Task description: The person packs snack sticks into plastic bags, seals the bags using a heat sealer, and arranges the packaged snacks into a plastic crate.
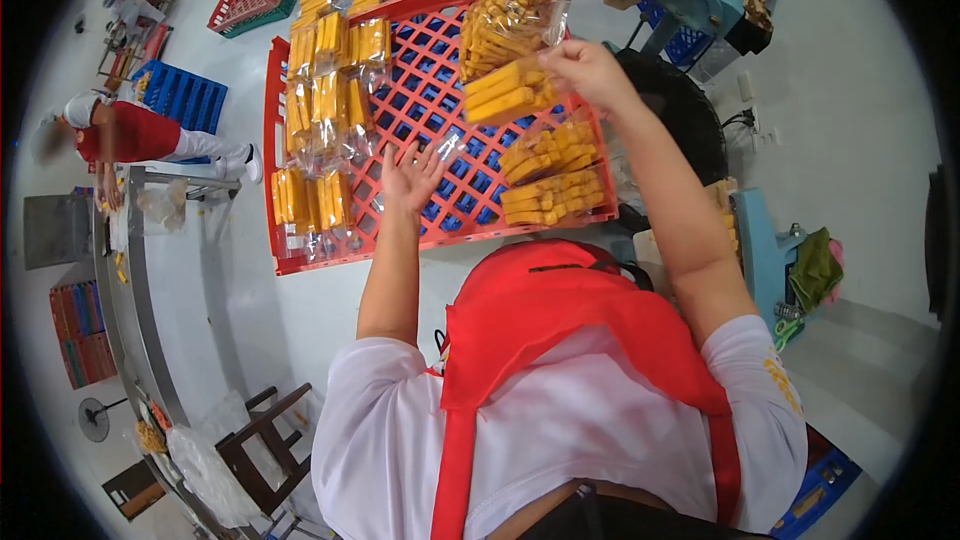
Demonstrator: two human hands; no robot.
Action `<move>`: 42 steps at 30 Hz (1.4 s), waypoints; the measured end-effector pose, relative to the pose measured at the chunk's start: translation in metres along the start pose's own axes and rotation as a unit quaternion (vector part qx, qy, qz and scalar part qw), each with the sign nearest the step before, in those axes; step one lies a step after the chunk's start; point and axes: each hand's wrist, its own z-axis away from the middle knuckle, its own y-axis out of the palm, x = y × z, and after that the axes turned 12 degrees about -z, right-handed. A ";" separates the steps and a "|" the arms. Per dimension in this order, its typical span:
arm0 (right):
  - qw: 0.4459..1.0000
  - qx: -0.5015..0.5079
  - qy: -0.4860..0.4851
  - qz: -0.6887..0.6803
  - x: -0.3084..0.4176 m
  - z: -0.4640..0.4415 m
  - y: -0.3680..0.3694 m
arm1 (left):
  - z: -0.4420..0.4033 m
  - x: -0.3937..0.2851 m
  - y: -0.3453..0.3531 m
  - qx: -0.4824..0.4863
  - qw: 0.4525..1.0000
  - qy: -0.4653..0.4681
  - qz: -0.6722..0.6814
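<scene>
Grip of the right hand (588,70): thumb and fingers pinch the upper corner of a clear plastic bag of thick yellow sticks (503,95), which hangs over the right part of a red plastic lattice crate (392,248). The fingers hide that corner, and the bag covers part of the lattice. The left hand (412,178) is open, palm up and fingers spread, over the middle of the crate; a small shiny clear piece (449,146) shows by its fingertips, too unclear to name, and whether they touch cannot be told.

The right arm reaches forward and bends inward at the wrist; the left forearm points nearly straight ahead.

Blue plastic (470,202) shows only through the red lattice. Flat clear packs of yellow sticks (328,105) line the crate's left side; a bulging clear bag of thin yellow pieces (510,25) lies at its far right, and more yellow packs (552,170) lie near right. Behind the right forearm, a round black object (680,110) is partly hidden. On the pale floor (235,290), a person in a red top (130,132) leans over a long grey metal desk (150,290) at left. Dark lens edges cut off the room's corners.
</scene>
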 end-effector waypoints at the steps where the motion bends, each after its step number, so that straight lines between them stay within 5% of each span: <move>1: 0.997 -0.032 -0.035 0.054 -0.018 -0.003 -0.006 | -0.003 0.002 -0.020 -0.031 0.999 0.002 -0.011; 3: 0.989 -0.065 -0.071 0.112 -0.052 -0.010 -0.021 | 0.003 0.009 -0.042 -0.042 0.999 0.001 -0.015; 5: 0.990 -0.133 0.030 0.041 -0.076 -0.014 -0.038 | 0.004 0.017 -0.062 -0.072 0.997 -0.008 -0.007; 9: 0.990 -0.134 0.037 -0.014 -0.090 -0.011 -0.055 | -0.003 0.027 -0.084 -0.134 0.991 -0.020 0.006; 12: 0.962 -0.166 -0.035 0.216 -0.093 -0.010 -0.060 | -0.032 0.029 -0.121 -0.012 0.988 -0.100 0.114; 14: 0.930 -0.156 -0.090 0.319 -0.123 -0.023 -0.080 | -0.052 0.033 -0.115 -0.100 0.991 -0.066 0.060; 15: 0.910 -0.149 -0.020 0.386 -0.127 -0.023 -0.089 | -0.049 0.032 -0.099 -0.127 0.990 -0.063 0.015; 16: 0.904 -0.179 -0.003 0.389 -0.124 -0.017 -0.081 | -0.070 0.039 -0.118 -0.042 0.995 -0.079 0.040; 18: 0.903 -0.193 0.022 0.384 -0.121 -0.010 -0.076 | -0.071 0.040 -0.083 -0.126 0.987 -0.072 -0.066; 24: 0.883 -0.268 -0.039 0.383 -0.089 0.025 -0.054 | -0.084 0.042 -0.021 0.008 0.970 -0.098 -0.224; 27: 0.897 -0.292 -0.073 0.324 -0.075 0.078 -0.061 | -0.079 0.046 0.009 0.053 0.947 -0.160 -0.274; 30: 0.945 -0.314 -0.018 0.083 -0.084 0.154 -0.078 | -0.096 0.057 0.016 0.161 0.921 -0.203 -0.291; 33: 0.938 -0.344 0.007 -0.038 -0.068 0.239 -0.069 | -0.112 0.073 0.028 0.269 0.874 -0.206 -0.347; 35: 0.918 -0.388 0.038 -0.072 -0.053 0.291 -0.055 | -0.083 0.080 0.066 0.240 0.882 -0.158 -0.373; 36: 0.902 -0.426 -0.006 -0.074 -0.052 0.311 -0.046 | -0.109 0.088 0.053 0.361 0.852 -0.163 -0.343; 42: 0.821 -0.556 -0.086 -0.097 -0.056 0.390 -0.018 | -0.038 0.085 0.124 0.245 0.864 -0.056 -0.437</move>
